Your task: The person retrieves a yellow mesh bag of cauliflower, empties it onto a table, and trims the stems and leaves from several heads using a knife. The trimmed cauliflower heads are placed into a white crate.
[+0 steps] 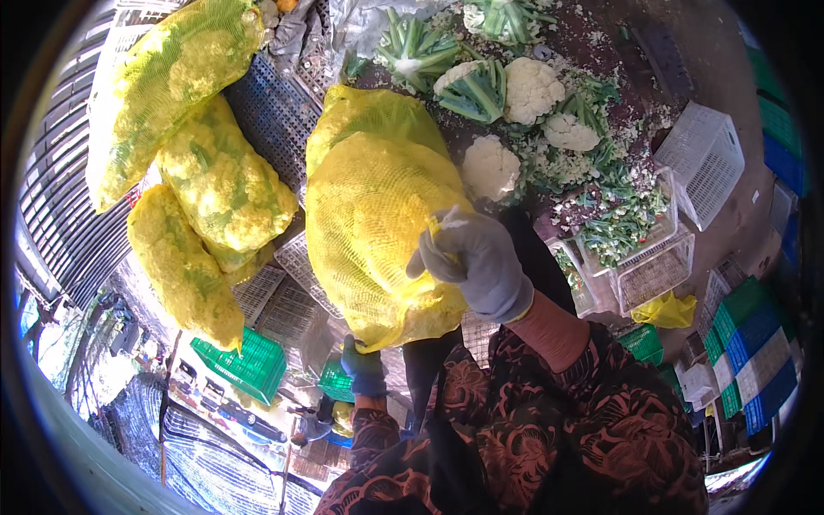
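A large yellow mesh sack (380,212) bulging with pale contents lies before me, close to my body. My right hand (486,257), in a grey work glove, pinches a gathered bit of the mesh between thumb and fingers on the sack's right side. At the near lower edge, my gloved left hand (364,368) grips a corner of the same mesh. Right beside the sack stands a trimmed cauliflower head (491,167). More cauliflowers (533,90) lie beyond it, some with cut green leaf stalks around them.
Filled yellow mesh sacks (225,174) lie piled at left. Leaf trimmings (618,225) cover the right side above white plastic crates (653,270). A green crate (241,364) sits lower left. Stacked green and blue crates (753,354) stand far right. A person (312,426) is in the background.
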`<state>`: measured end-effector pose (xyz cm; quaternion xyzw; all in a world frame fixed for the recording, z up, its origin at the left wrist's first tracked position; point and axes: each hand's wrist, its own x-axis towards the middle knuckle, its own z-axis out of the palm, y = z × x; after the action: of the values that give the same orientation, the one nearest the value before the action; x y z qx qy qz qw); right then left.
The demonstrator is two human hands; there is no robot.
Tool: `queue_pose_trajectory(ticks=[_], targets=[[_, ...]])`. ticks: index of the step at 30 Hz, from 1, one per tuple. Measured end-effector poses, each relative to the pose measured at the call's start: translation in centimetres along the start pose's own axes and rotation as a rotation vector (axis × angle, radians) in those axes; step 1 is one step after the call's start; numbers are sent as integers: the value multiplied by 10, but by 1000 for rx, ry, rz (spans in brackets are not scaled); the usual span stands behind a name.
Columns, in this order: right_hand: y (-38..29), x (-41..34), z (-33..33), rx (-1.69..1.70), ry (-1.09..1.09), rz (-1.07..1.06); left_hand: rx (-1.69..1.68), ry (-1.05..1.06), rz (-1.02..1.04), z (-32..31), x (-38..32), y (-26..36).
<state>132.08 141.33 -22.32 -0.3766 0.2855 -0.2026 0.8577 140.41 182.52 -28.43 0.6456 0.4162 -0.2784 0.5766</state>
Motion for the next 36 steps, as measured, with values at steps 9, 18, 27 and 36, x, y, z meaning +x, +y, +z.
queue_pose_trajectory(ticks=[9, 18, 27, 36], targets=[[-180, -20, -37, 98, 305, -212, 685, -261, 231, 141, -185, 74], [-295, -41, -65, 236, 179, -398, 841, -574, 820, 248, -340, 248], [-128, -18, -149, 44, 711, 76, 568, -634, 545, 348, -180, 178], [-98, 44, -127, -70, 758, -12, 395, -1179, 223, 429, -124, 175]])
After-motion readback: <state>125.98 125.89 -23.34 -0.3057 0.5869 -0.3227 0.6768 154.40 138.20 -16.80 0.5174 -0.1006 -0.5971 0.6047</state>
